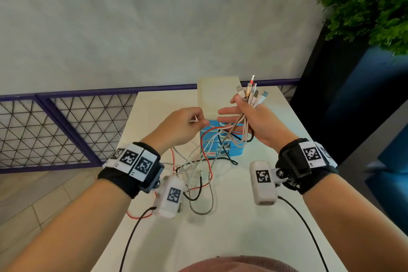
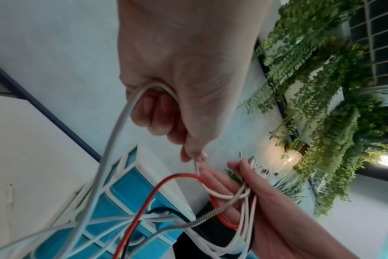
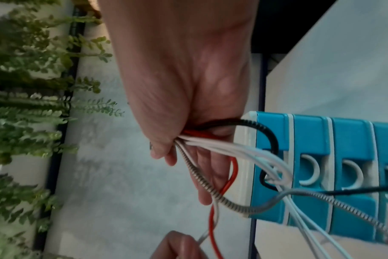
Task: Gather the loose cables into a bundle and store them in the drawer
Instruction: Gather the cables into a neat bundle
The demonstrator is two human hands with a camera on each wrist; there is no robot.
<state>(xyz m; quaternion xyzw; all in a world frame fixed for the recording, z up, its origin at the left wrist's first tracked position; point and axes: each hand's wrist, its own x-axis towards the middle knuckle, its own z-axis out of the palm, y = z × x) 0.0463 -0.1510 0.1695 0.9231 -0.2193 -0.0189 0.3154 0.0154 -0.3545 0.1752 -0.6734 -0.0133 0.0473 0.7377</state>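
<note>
My right hand (image 1: 245, 107) is raised over the white table (image 1: 242, 227) and clamps a bundle of cables (image 1: 241, 130) between thumb and palm, while its fingers stay fairly straight. The plug ends (image 1: 251, 93) stick up above the hand. In the right wrist view, white, red, black and braided cables (image 3: 210, 143) fan out from under the thumb. My left hand (image 1: 197, 120) is just left of it and pinches one white cable (image 2: 197, 168) between thumb and fingertip. The rest of the cables (image 1: 198, 181) hang down and lie tangled on the table in front of a blue drawer unit (image 1: 234, 150) with its drawers closed.
A cream box (image 1: 218, 90) stands behind the drawer unit. A dark planter (image 1: 353, 106) with a green plant (image 1: 371, 6) rises at the table's right side. A purple mesh railing (image 1: 66, 128) runs along the left. The table's left edge (image 1: 130, 139) is close to my left wrist.
</note>
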